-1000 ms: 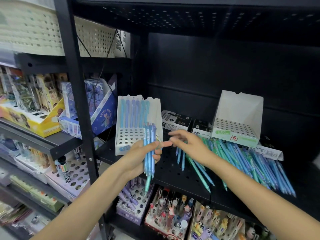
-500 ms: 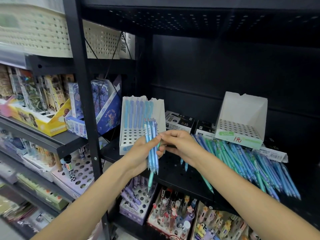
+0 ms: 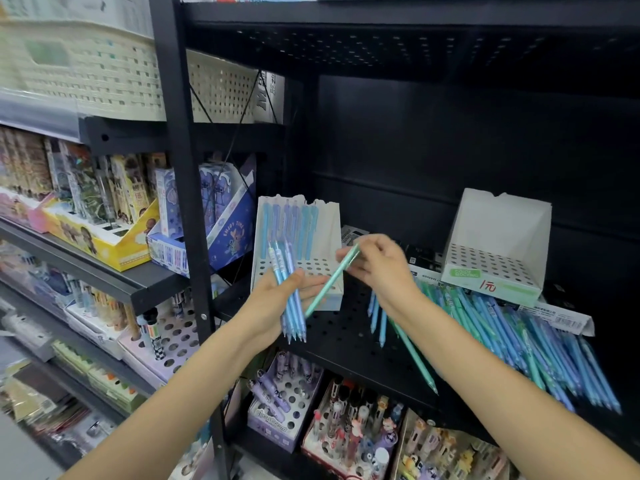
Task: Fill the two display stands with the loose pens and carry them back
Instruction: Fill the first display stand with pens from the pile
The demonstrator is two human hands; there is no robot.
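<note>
Left hand [image 3: 273, 303] grips a bundle of blue pens [image 3: 290, 299]; right hand [image 3: 377, 268] pinches 1 teal pen [image 3: 332, 280] by the left display stand [image 3: 329, 230].

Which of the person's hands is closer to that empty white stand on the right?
The right hand. It pinches a teal pen just left of the empty stand. The left hand, gripping a bundle of blue pens, is farther left, before the other stand.

both hands raised, close; left hand [image 3: 277, 299] gripping, right hand [image 3: 377, 268] pinching w/ fingertips.
</note>
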